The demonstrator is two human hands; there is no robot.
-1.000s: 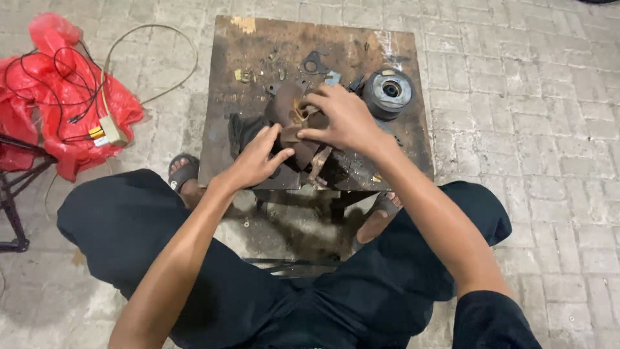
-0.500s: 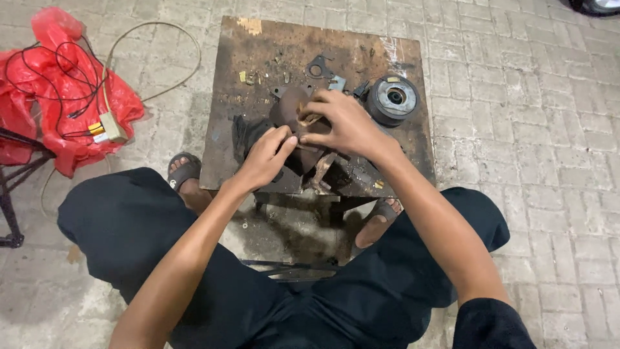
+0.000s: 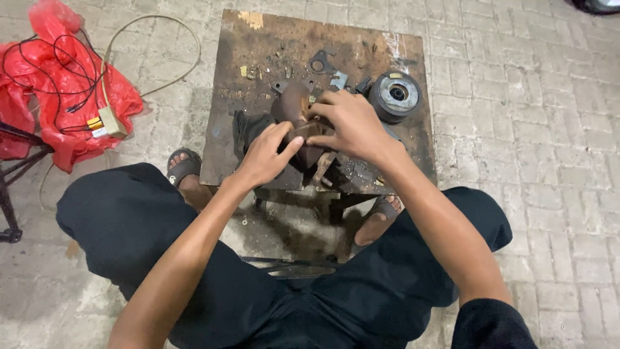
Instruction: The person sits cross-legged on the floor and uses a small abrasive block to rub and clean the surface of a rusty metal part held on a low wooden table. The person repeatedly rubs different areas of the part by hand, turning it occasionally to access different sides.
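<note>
A rusty brown metal part lies on a low, stained metal work table. My left hand grips its near side, thumb and fingers wrapped on the edge. My right hand covers its top right, fingertips pinched on a small piece at the part's upper face; what is pinched is hidden. A round grey pulley-like disc stands just right of my right hand. A flat dark bracket lies behind the part.
A red plastic bag with black wires and a small yellowish box lies on the brick floor at left. A dark metal stand is at the far left. My sandalled feet rest beside the table's legs.
The view has drifted slightly. My left hand has slid up tighter against the rusty part, and my right hand has shifted a little right while staying on top of it.
</note>
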